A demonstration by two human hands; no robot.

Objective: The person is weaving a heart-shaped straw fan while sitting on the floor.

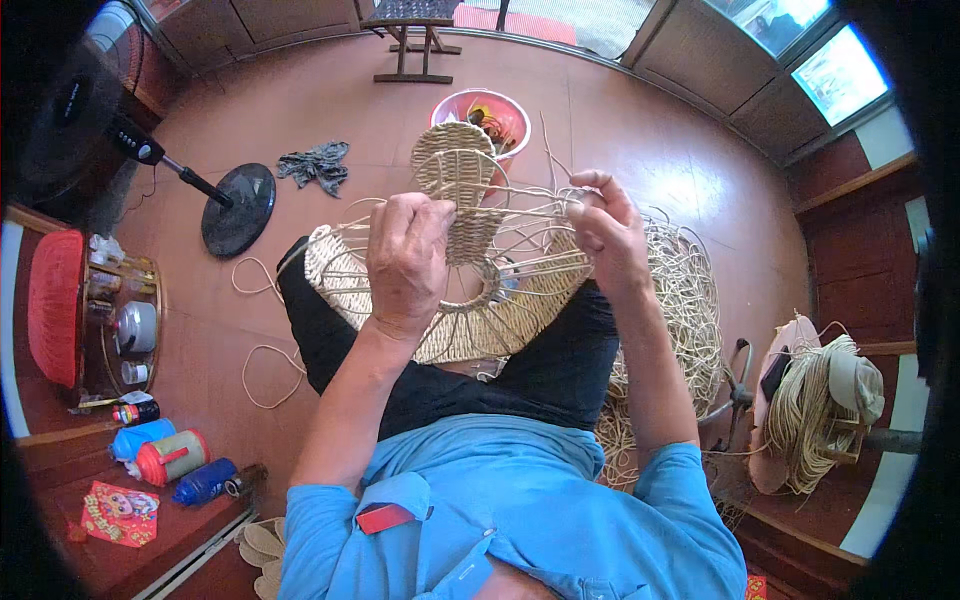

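My left hand (408,250) grips the left side of a small oval woven straw piece (450,150), held upright with loose cord strands running out to its right. My right hand (605,225) pinches those pale cords (535,212) near their right part, fingers curled. Behind and below this piece, a large curved woven work (505,328) lies across my lap on dark trousers, with bare spokes around a small central ring (455,302). How far my fingertips wrap behind the piece is hidden.
A pink tub (507,112) and grey rag (312,165) are ahead, near a stool (410,75). A fan (236,210), rack (125,320) and several flasks (170,455) are left. Heaped cord (680,330) and a coil (815,410) lie right.
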